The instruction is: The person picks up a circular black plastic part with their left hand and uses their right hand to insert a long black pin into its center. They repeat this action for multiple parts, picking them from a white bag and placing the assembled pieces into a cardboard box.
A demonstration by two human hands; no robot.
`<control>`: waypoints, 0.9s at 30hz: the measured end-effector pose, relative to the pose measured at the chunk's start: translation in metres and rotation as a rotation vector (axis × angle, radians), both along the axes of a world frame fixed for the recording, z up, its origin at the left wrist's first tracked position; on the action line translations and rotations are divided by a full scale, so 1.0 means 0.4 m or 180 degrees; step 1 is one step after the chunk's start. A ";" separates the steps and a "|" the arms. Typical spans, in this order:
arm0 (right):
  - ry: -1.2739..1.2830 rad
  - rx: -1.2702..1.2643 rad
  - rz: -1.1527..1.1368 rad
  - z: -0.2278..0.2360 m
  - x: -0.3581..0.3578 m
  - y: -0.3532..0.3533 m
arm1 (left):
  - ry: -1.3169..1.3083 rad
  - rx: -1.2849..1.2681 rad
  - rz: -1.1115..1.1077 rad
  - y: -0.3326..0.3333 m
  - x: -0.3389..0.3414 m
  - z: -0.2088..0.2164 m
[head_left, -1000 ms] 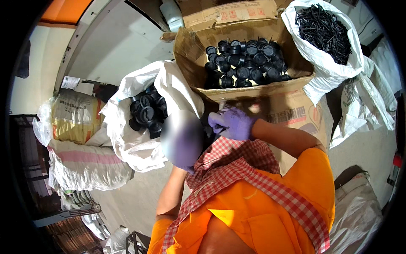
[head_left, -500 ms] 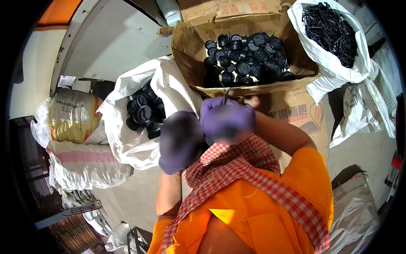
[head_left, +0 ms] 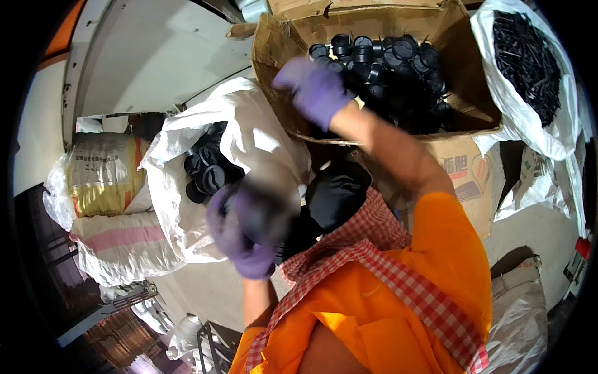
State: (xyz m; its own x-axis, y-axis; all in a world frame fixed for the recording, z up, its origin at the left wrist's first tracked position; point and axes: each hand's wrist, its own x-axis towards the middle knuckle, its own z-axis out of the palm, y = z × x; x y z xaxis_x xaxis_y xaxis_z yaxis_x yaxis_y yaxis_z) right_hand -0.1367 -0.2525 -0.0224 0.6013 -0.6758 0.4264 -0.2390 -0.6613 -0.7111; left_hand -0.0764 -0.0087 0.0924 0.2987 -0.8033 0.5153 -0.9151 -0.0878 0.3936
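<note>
My left hand [head_left: 233, 240], in a purple glove, is closed around a black round plastic part [head_left: 265, 212] beside the white sack. Motion blurs both, and the part's details do not show. Across the left side of the cardboard box [head_left: 473, 121] reaches my right hand [head_left: 314, 93], also gloved in purple. Its fingers are smeared and point left, so I cannot see whether they hold anything. Black round plastic caps [head_left: 398, 56] lie piled in the box. More black caps [head_left: 212, 177] fill the open white woven sack [head_left: 165, 212] at the left.
At the far right, a white sack [head_left: 486, 37] holds thin black plastic pieces [head_left: 526, 65]. A yellow packed sack [head_left: 103, 168] rests on a white sack with a pink band [head_left: 124, 246] at the left. Another pale sack [head_left: 514, 305] stands at the lower right.
My right hand has moved away from my left, up and left over the box. My left hand has shifted slightly down and left; the whole view has shifted a little.
</note>
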 end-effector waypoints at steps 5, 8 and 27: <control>0.1841 0.0964 -0.0245 -0.267 -0.004 -0.237 | 0.1019 -0.0637 0.1289 0.077 0.205 -0.120; 0.2956 0.1132 0.0584 -0.388 0.048 -0.218 | 0.0194 0.2043 0.1522 0.197 0.350 -0.345; -0.0122 0.1711 -0.0310 -0.139 -0.218 -0.038 | 0.2032 0.0182 0.0313 0.070 0.112 -0.108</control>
